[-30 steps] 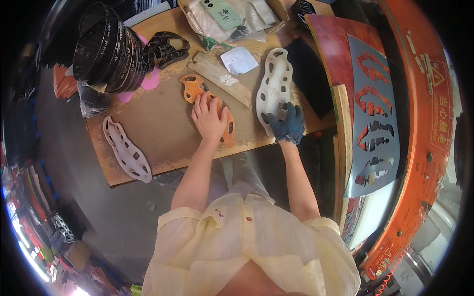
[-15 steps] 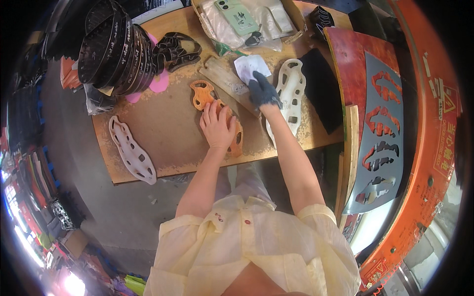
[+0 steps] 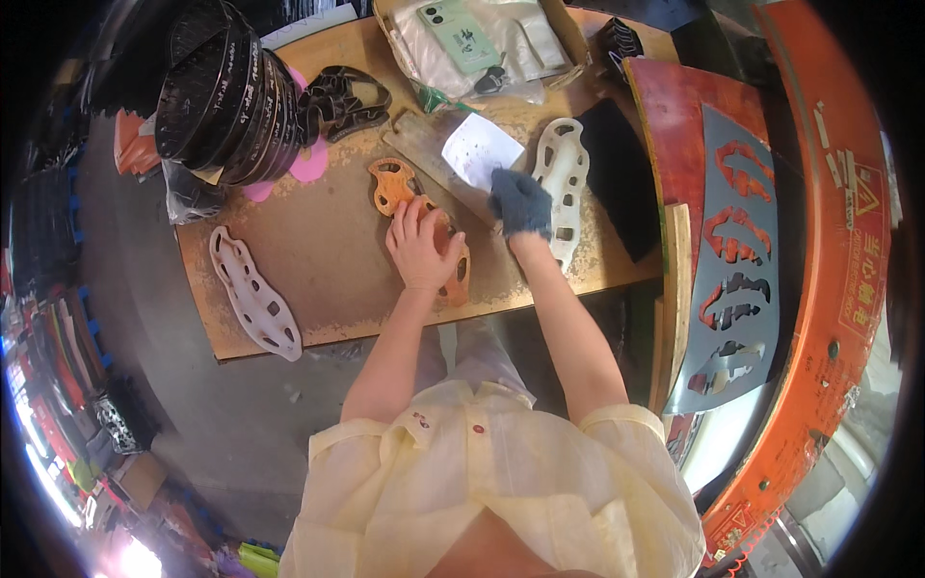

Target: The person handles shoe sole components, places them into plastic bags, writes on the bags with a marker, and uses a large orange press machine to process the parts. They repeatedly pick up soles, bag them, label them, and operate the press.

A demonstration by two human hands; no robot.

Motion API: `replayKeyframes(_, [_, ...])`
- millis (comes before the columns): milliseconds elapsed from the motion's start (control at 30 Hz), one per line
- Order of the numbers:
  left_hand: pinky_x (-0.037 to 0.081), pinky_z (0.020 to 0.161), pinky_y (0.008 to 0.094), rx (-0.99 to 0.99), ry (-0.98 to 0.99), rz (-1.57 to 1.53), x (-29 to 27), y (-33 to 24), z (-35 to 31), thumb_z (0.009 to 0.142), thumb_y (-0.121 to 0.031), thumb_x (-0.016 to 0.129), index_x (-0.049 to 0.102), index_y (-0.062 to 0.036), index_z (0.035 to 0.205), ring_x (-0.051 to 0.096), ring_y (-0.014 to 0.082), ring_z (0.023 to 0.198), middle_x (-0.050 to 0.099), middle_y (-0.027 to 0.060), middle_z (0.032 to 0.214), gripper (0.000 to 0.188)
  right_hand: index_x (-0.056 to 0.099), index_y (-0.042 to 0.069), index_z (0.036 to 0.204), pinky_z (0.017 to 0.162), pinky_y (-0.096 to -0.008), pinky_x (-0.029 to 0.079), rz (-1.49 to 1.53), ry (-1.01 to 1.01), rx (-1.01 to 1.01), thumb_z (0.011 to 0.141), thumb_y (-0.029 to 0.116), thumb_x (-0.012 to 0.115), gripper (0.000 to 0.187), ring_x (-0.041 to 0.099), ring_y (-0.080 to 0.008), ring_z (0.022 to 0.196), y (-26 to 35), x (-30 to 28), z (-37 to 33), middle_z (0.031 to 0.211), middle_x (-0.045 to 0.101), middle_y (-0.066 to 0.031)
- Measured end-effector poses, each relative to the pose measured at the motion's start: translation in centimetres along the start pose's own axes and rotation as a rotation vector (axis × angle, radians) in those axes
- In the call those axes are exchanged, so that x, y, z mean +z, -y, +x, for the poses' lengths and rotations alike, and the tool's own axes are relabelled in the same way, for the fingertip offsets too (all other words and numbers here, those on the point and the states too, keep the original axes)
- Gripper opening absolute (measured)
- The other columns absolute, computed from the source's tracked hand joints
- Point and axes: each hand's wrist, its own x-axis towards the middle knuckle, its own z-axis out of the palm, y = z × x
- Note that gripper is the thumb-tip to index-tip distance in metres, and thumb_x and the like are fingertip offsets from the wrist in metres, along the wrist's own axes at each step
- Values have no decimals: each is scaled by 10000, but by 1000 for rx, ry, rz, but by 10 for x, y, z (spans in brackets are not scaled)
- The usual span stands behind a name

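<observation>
My left hand (image 3: 421, 249), bare, rests with fingers spread on an orange plate (image 3: 390, 188) that has shaped cutouts and a wavy outline. The hand covers the plate's middle. My right hand (image 3: 521, 203) wears a dark grey glove and is closed on the near corner of a creased white paper (image 3: 479, 151) with dark marks. Beneath the paper lies a long worn wooden board (image 3: 424, 144), set slantwise. Just right of the glove, a white plate with cutouts (image 3: 568, 159) lies on the table, partly behind my wrist.
Another white cutout plate (image 3: 252, 294) lies at the table's left edge. Black ring-shaped strips (image 3: 226, 96) are stacked at the far left. A box (image 3: 575, 72) holds plastic bags and a green phone (image 3: 461, 37). Black cloth (image 3: 621, 178) and a grey stencil sheet (image 3: 737, 260) are at right.
My right hand has drawn back toward me and its fingers have curled in. The paper has shifted slightly nearer and left, and more of it shows. My left hand stays on the orange plate.
</observation>
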Motion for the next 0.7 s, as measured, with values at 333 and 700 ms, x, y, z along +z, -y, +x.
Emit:
replayKeyframes(333, [468, 721, 236, -391, 384, -1303, -111, -137, 74, 920, -210, 634, 647, 32, 1058, 576, 72, 805, 665, 23, 917, 279, 652, -8, 1055, 670, -266, 506, -65, -35, -513, 866, 71, 609, 209, 613, -137, 734, 45, -68, -164, 911, 655, -82])
replayKeyframes(700, [470, 620, 231, -17, 790, -1137, -204, -233, 59, 865, -169, 682, 682, 34, 936, 583, 58, 701, 670, 21, 773, 215, 610, 9, 1100, 702, -282, 489, 364, -279, -463, 833, 206, 671, 337, 591, -130, 785, 125, -142, -240, 919, 642, -51])
